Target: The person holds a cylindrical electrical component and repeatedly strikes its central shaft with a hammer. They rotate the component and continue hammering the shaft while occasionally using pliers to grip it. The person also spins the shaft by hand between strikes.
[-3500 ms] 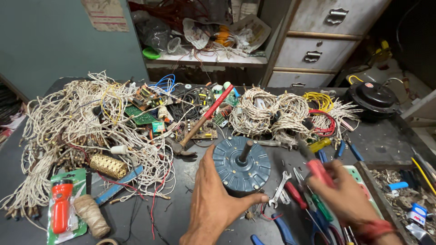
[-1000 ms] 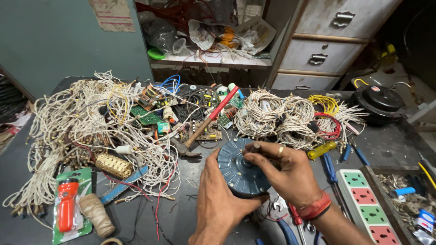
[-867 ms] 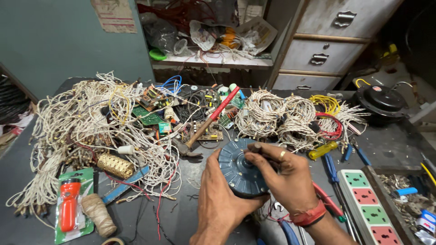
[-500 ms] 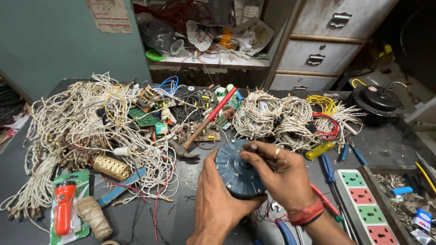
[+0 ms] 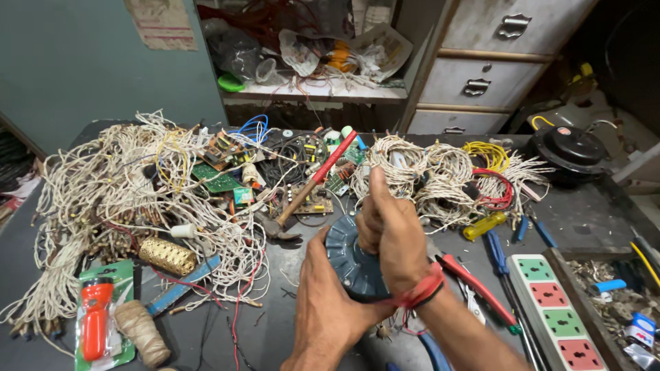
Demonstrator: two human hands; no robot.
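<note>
A round dark blue-grey motor housing [image 5: 349, 260] is tilted up on its edge above the dark workbench. My left hand [image 5: 328, 308] supports it from below and behind. My right hand [image 5: 390, 227] is closed over its upper right side with the thumb pointing up; a red thread band circles that wrist. The motor's shaft is hidden behind my right hand.
A big tangle of white cord [image 5: 103, 199] fills the left side. More coils [image 5: 426, 175], a hammer with a red handle [image 5: 313, 182], circuit boards, red-handled pliers [image 5: 478, 288], screwdrivers, a white power strip [image 5: 557, 309] and a packaged orange torch [image 5: 96, 319] surround the hands. Drawers [image 5: 481, 75] stand behind.
The motor housing has been lifted from lying flat to standing on its edge. My right hand put down the red-handled pliers, came over to the motor and now grips it, thumb raised.
</note>
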